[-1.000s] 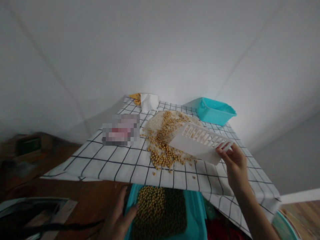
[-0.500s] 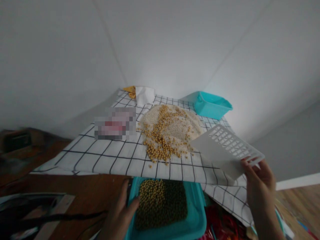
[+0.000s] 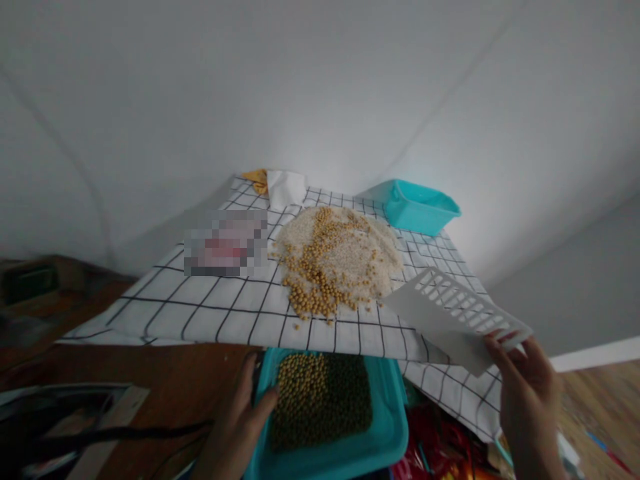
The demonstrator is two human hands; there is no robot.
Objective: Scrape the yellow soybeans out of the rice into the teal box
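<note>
While the right hand point(image 3: 527, 383) pinches the slotted end of a thin white plastic sheet point(image 3: 443, 330) between thumb and fingers, the left hand point(image 3: 237, 423) grasps the side of a turquoise rectangular plastic tub point(image 3: 387, 443), thumb over the rim and the other fingers outside, just below the table's front edge. And here's the picture: the sheet slants beside a broad heap of pale small grains point(image 3: 345, 260), its far corner close to the heap's right edge, though whether it touches the black-gridded white cloth point(image 3: 225, 320) can't be told. Round yellow-tan beans point(image 3: 313, 300) spread over the heap and down its near side, a few loose ones close to the brink; a careless sweep could send those rolling off, or drive the pale grains in among them. The tub, already holding yellowish beans point(image 3: 300, 383) beside dark green ones point(image 3: 350, 400), could tip if that one-sided hold slackened (what bears it from below is out of sight). Watch the cloth, too: it hangs loose over the edge, so a snag by the sheet could drag the whole spread. That one-end pinch might also let the sheet twist.
</note>
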